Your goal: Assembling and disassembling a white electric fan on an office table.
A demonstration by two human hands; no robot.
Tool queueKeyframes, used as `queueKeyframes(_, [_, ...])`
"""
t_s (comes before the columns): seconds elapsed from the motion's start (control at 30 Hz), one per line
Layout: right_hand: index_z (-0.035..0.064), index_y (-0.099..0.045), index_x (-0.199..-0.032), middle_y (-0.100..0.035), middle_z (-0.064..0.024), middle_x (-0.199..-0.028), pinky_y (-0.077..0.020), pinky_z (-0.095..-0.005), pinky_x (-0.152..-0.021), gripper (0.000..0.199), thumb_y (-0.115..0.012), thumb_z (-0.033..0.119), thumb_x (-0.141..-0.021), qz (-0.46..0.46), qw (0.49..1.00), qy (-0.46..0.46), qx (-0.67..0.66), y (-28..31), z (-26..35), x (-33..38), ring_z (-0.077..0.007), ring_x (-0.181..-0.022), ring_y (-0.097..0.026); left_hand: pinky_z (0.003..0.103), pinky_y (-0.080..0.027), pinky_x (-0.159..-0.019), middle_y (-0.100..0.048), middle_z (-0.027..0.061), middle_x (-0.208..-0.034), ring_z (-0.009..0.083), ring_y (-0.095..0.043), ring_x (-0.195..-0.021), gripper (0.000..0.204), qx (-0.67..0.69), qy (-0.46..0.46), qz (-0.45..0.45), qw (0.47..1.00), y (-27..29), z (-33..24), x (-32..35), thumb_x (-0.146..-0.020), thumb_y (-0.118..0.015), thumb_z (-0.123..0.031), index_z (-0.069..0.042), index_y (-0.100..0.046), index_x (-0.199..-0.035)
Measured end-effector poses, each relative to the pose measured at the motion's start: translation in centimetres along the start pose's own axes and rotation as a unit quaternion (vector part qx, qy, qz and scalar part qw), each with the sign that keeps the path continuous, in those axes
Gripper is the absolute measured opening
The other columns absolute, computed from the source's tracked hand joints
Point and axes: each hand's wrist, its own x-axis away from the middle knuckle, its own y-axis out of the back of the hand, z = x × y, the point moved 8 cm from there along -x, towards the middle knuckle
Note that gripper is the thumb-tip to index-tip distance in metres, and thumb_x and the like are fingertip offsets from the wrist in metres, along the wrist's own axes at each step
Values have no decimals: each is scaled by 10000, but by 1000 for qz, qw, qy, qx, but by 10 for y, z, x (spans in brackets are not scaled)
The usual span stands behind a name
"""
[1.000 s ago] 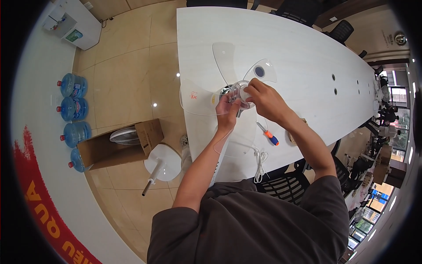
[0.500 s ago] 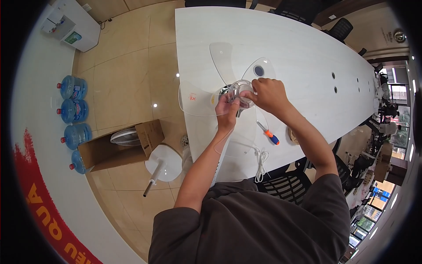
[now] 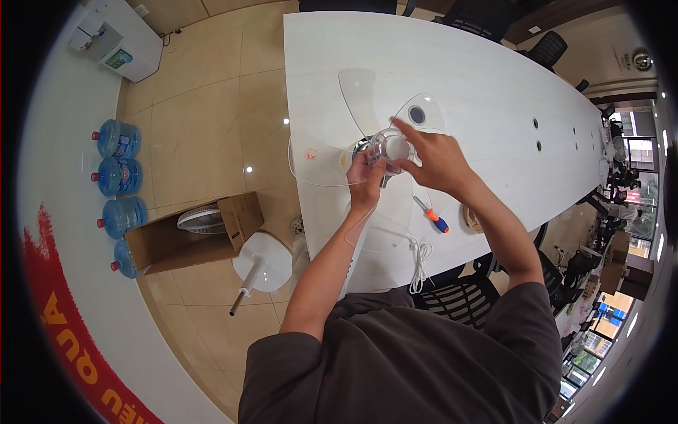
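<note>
clear plastic fan blades [image 3: 358, 99] over the white table [image 3: 480, 85], left hand [image 3: 365, 182] gripping the hub [image 3: 381, 140], right hand [image 3: 439, 162] spread around its round cap [image 3: 397, 148], contact unclear; they look light, stiff, slippery, probably crackable: best held by the hub.

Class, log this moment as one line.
left hand: holding clear fan hub; right hand: open beside white knob; screwdriver: on white table
</note>
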Motion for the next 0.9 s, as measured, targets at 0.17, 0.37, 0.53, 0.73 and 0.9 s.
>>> queueKeyframes(0.17, [117, -573, -1291, -611, -119, -1092, -540, -411, -695, 565, -770, 258, -780, 46, 998, -37, -38, -3, -4, 5, -325, -844, -671, 298, -513, -890, -621, 110, -1127, 157, -620, -1009, 319, -4, -9, -6, 1000, -2, -6, 1, -951, -583, -83, 64, -499, -1221])
queueKeyframes(0.37, [55, -585, -1176, -567, -133, -1146, -526, -418, -740, 502, -798, 122, -726, 85, 993, 11, -76, -35, -17, 4, -343, -876, -642, 296, -528, -851, -633, 123, -1086, 152, -642, -931, 319, -15, -23, 0, 1000, -5, -6, 0, -951, -571, -67, 67, -487, -1228])
queueKeyframes(0.53, [-8, -570, -1027, -573, -154, -1078, -508, -416, -789, 422, -804, 156, -717, 141, 986, 25, -80, -34, -24, -8, -358, -928, -609, 301, -534, -841, -650, 132, -1045, 159, -656, -886, 309, -19, -25, 12, 999, -19, -7, 3, -954, -573, -73, 73, -482, -1211])
queueKeyframes(0.73, [-47, -620, -984, -634, -216, -919, -511, -440, -740, 617, -741, 515, -757, 250, 964, -79, -48, -43, -46, -12, -356, -852, -620, 304, -533, -846, -654, 130, -1056, 160, -652, -906, 315, -20, -11, 13, 1000, -14, -4, 0, -959, -582, -99, 77, -501, -1207])
queueKeyframes(0.9, [-30, -667, -912, -649, -222, -799, -521, -437, -669, 537, -668, 503, -847, 270, 957, -104, 30, -47, -54, -11, -369, -807, -638, 304, -521, -878, -635, 131, -1127, 158, -630, -989, 327, -32, 6, 38, 999, -15, 1, 2, -959, -588, -109, 74, -507, -1217])
